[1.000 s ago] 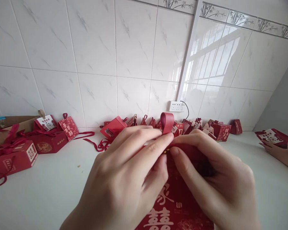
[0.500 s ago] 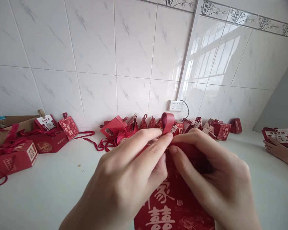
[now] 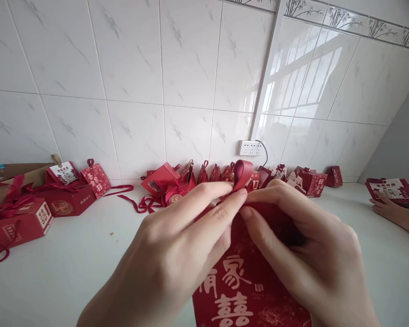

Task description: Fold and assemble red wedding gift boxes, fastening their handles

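Close in front of me is a red gift box [image 3: 235, 290] printed with pale characters and flowers. A folded loop of dark red ribbon [image 3: 242, 171] stands up from its top. My left hand [image 3: 180, 245] is closed, its fingers pinching the base of this loop. Thumb and forefinger of my right hand [image 3: 303, 250] pinch together at the box's top edge, just right of the loop. Both hands meet there, so the fold under the fingertips is hidden. The lower end of the box runs out of view.
Red boxes with bows [image 3: 68, 200] and an open cardboard carton [image 3: 23, 175] stand at left. Several small red boxes [image 3: 313, 181] line the tiled wall under a power strip [image 3: 250, 148]. Loose ribbon [image 3: 141, 206] lies mid-table. Another person's hand [image 3: 391, 211] holds a red box [image 3: 393, 190] at right.
The ribbon loop has leaned slightly right. The box has turned a little and more of its printed characters show. Both hands keep their pinch. The view has shifted slightly.
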`<state>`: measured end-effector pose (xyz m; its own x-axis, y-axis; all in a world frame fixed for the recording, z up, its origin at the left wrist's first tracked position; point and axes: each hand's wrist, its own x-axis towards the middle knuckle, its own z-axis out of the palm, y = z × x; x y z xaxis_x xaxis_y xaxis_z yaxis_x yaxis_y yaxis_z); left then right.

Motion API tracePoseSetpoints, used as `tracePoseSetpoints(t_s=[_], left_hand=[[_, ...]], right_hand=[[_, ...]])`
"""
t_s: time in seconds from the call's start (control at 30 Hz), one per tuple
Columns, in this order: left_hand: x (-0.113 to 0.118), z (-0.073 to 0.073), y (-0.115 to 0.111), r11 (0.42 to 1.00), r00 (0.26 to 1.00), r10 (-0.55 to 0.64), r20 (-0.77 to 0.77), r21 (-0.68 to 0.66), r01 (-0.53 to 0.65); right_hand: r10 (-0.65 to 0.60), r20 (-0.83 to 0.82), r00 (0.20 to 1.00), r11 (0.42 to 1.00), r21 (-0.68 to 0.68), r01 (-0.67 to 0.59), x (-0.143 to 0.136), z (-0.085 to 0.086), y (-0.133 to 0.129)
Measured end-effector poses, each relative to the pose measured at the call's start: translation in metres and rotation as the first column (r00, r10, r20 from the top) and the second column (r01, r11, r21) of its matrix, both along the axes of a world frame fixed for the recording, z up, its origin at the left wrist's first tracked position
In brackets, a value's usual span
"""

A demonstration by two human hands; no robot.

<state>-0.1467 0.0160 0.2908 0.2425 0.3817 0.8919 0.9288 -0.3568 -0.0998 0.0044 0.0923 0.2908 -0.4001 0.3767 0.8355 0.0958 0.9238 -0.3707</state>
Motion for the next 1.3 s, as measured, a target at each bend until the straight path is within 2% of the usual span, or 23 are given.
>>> tracePoseSetpoints(t_s=[0.5,0.77,0.87,1.0,1.3], left_hand=[[0.004,0.001,-0.001,0.998,0.989,-0.033,0.147,-0.046,0.04],[0.01,0.006,-0.005,0.997,0.95,-0.028,0.312,-0.056,0.047],[0.009,0.005,-0.008,0.995,0.937,-0.021,0.349,-0.084,0.054],[0.009,0.004,-0.011,0.994,0.934,-0.014,0.357,-0.099,0.053],[0.009,0.005,-0.008,0.993,0.933,-0.038,0.359,-0.092,0.075]], right_hand=[[0.011,-0.002,1.0,1.0,-0.008,-0.011,0.001,0.0,-0.001],[0.036,-0.012,0.999,0.999,0.002,-0.036,-0.002,-0.001,-0.001],[0.029,-0.02,0.999,0.999,-0.041,-0.03,-0.004,-0.001,-0.005],[0.015,-0.043,0.999,0.994,-0.104,-0.019,-0.003,-0.002,-0.011],[-0.002,-0.067,0.998,0.995,-0.1,-0.005,-0.005,-0.002,-0.01]])
